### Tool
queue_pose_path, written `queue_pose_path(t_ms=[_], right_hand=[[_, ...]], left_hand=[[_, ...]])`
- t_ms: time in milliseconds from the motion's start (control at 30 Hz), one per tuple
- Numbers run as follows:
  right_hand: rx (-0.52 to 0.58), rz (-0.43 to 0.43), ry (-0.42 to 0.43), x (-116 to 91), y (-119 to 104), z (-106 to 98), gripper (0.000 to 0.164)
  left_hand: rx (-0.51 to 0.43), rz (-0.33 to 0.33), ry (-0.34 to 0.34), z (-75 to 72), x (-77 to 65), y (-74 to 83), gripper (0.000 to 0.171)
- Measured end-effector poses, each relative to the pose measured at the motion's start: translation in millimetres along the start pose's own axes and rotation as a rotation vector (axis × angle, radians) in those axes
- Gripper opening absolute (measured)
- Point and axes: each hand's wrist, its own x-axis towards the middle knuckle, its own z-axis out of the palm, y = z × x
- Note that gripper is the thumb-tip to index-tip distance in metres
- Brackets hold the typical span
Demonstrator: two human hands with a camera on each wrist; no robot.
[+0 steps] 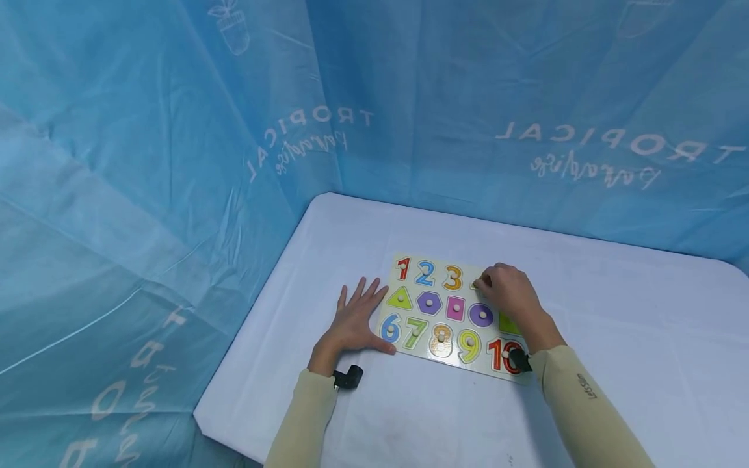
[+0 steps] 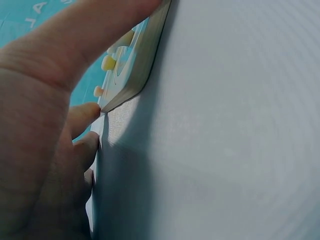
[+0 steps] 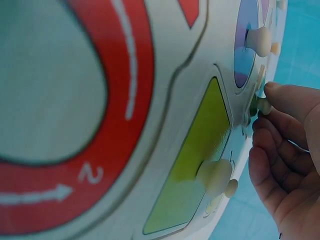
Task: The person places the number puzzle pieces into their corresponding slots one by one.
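A wooden number-and-shape peg puzzle board lies on the white table. My left hand rests with spread fingers at its left side, the thumb by the lower left corner; in the left wrist view the thumb reaches along the board's edge. Over the upper row, past the orange 3, my right hand pinches the small knob of a green puzzle piece between thumb and index finger. That piece is mostly hidden, so its shape cannot be read. Beside it are a purple circle and a green four-sided piece.
Other knobbed pieces fill the board, among them a yellow triangle, a purple hexagon and a red 10 under the right wrist. White tabletop surrounds the board. Blue printed curtains hang behind and at the left.
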Motion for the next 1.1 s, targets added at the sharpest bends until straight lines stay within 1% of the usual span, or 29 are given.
queue_pose_path(t_ms=[233, 400, 533, 700, 833, 933, 1000, 1100], right_hand=[[-0.01, 0.025, -0.016, -2.0, 0.0, -1.1, 0.026], [0.0, 0.039, -0.028, -2.7, 0.9, -0.5, 0.026], [0.012, 0.051, -0.028, -7.8, 0.1, 2.4, 0.026], [0.009, 0.062, -0.017, -18.7, -0.9, -2.3, 0.029], [0.016, 0.066, -0.016, -27.5, 1.8, -8.5, 0.039], [-0.035, 0.053, 0.009, -37.2, 6.6, -13.7, 0.055], [-0.08, 0.06, 0.05, -46.1, 11.5, -17.6, 0.066], [-0.135, 0.09, 0.105, -62.4, 22.1, -23.3, 0.083]], left_hand=[[0.019, -0.004, -0.009, -1.0, 1.1, 1.9, 0.133], [0.009, -0.002, -0.008, -0.4, 1.4, 3.2, 0.132], [0.007, -0.003, -0.008, -0.4, -1.4, 2.8, 0.131], [0.014, 0.013, -0.014, -1.1, -0.6, 3.0, 0.131], [0.009, 0.016, -0.027, -4.4, -1.0, 6.0, 0.13], [0.002, -0.009, -0.046, -8.6, -3.1, 8.3, 0.125], [0.026, -0.042, -0.037, -12.6, -3.0, 8.3, 0.118], [0.07, -0.079, 0.018, -23.8, -0.6, 6.8, 0.105]])
